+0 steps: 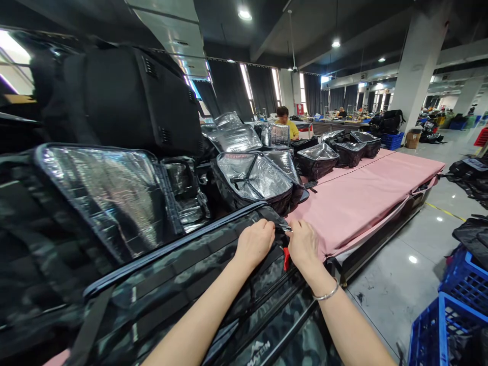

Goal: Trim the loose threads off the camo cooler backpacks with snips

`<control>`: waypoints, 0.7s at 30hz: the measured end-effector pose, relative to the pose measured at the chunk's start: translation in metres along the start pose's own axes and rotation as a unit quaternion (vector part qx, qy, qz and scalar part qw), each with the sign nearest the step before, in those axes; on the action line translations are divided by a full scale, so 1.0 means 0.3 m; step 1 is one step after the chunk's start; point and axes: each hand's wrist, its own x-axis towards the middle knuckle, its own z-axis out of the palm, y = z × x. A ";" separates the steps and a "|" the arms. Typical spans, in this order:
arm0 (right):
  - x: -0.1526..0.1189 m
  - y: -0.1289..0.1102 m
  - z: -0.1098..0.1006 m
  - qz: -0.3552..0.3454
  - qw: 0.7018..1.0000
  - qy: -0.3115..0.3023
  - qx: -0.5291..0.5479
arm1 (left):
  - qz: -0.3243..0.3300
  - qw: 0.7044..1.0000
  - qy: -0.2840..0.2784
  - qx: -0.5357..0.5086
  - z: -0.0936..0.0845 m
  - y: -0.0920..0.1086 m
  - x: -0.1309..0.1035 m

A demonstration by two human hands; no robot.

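Pink-covered desk (366, 195) in a workshop, silver-lined bags (251, 175) along it. Camouflage bag (183, 272) at the near end, in front of the wearer. Both hands at its top edge: right hand (304, 244) pinches a small metal piece (285, 227), left hand (256, 241) closed just beside it. Red tab (286, 258) hangs below, between the hands.

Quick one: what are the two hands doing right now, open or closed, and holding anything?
Left hand: closed at the camouflage bag; its grip is hidden.
Right hand: closed, apparently pinching a small metal piece.
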 end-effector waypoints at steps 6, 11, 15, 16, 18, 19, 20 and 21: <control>0.001 -0.008 0.005 -0.013 1.000 -0.012 0.000 | -0.041 0.998 0.030 -0.042 -0.001 -0.024 -0.009; 0.000 -0.006 0.004 -0.024 1.000 -0.010 -0.009 | -0.058 0.994 0.051 -0.073 0.006 -0.040 -0.016; -0.003 -0.008 0.000 -0.019 1.000 -0.011 -0.014 | -0.041 0.995 0.048 -0.072 0.010 -0.038 -0.027; -0.004 -0.009 -0.001 -0.016 1.000 -0.011 -0.014 | -0.033 0.996 0.045 -0.067 0.010 -0.036 -0.029; -0.004 -0.012 -0.002 -0.010 1.000 -0.014 -0.012 | -0.021 0.998 0.040 -0.052 0.011 -0.032 -0.030; -0.003 -0.013 -0.002 -0.009 1.000 -0.016 -0.011 | -0.017 0.998 0.037 -0.041 0.012 -0.029 -0.028; -0.002 -0.014 -0.002 -0.009 1.000 -0.018 -0.012 | -0.013 0.999 0.034 -0.030 0.013 -0.027 -0.025; -0.001 -0.015 -0.002 -0.009 1.000 -0.020 -0.013 | -0.009 0.999 0.030 -0.018 0.015 -0.026 -0.021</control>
